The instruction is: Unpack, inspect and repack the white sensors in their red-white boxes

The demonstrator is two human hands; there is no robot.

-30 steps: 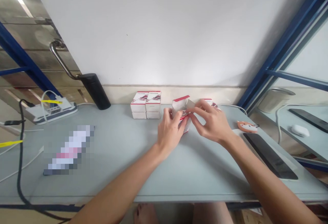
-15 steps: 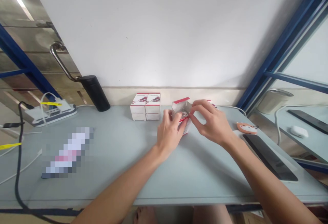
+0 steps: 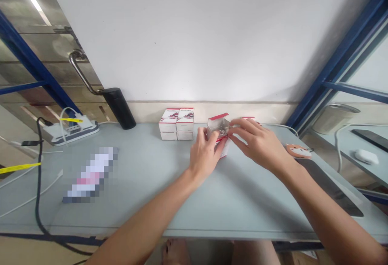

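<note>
A small white and red carton (image 3: 218, 129) stands on the pale grey table (image 3: 151, 188) near the back wall, its top flap up. My left hand (image 3: 206, 153) wraps round its left side and holds it. My right hand (image 3: 254, 143) pinches at the carton's open top from the right; what is between those fingertips is too small to make out. A stack of like white and red boxes (image 3: 177, 124) sits just left of the carton. Another such box (image 3: 247, 120) peeps out behind my right hand.
A black cylinder (image 3: 119, 107) leans at the back left. A power strip (image 3: 71, 129) with cables lies at the far left, a blurred flat item (image 3: 89, 176) nearer. To the right are an orange fox-shaped object (image 3: 298, 151) and a dark phone (image 3: 332, 186).
My right hand's fingers have shifted down onto the carton's open top, and the small flap they held up is now lower. The view has shifted slightly right.
</note>
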